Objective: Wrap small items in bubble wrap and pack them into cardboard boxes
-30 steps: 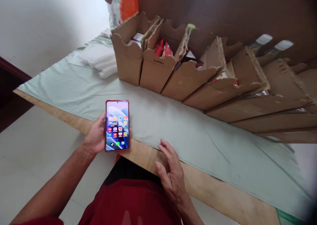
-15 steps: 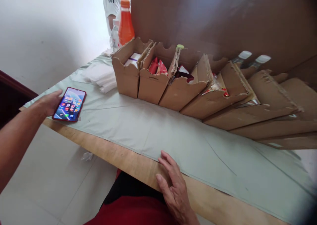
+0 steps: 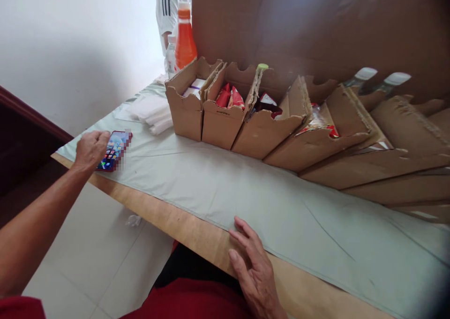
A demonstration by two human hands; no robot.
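My left hand (image 3: pixel 90 149) is curled closed over the left side of a smartphone (image 3: pixel 113 151). Its knuckles face up and the fingertips are hidden, so whether they grip the phone cannot be made out. The phone, in a dark red case, lies face up near the table's left end with its screen lit and app icons showing. My right hand (image 3: pixel 253 262) rests at the table's front edge, fingers apart and holding nothing. Between the hands runs the pale green tablecloth (image 3: pixel 197 178).
Several leaning cardboard bins (image 3: pixel 220 122) with packets line the table's back. Behind their left end stand an orange bottle (image 3: pixel 185 42) and a clear bottle (image 3: pixel 170 56). White folded sheets (image 3: pixel 153 115) lie beside them. A person in a white sleeve (image 3: pixel 168 7) is beyond.
My left hand has gone from beside the phone to over its left part, and its fingers have curled in. My right hand stays put. The view has shifted slightly left.
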